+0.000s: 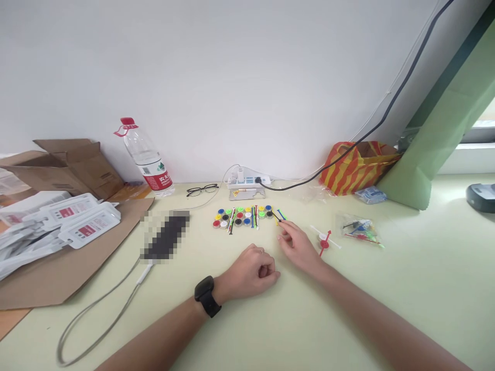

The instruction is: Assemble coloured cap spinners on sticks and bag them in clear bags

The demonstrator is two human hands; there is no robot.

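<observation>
At the left side, a water bottle (154, 172) stands on the table (288, 335). More to the right, the coloured discs (240, 216) lie in groups, with thin coloured sticks (254, 217) between them. Nearer to me, my left hand (251, 272) rests on the table, loosely clenched. My right hand (298, 246) pinches a thin black stick (276, 216), just beside the rightmost discs. Further right lies a red arrow (325, 244), and after it a clear plastic bag (359, 227) which contains small coloured pieces (360, 226).

White wall (240, 93), pale green tabletop (425, 268), green curtain (433, 149) at right
</observation>
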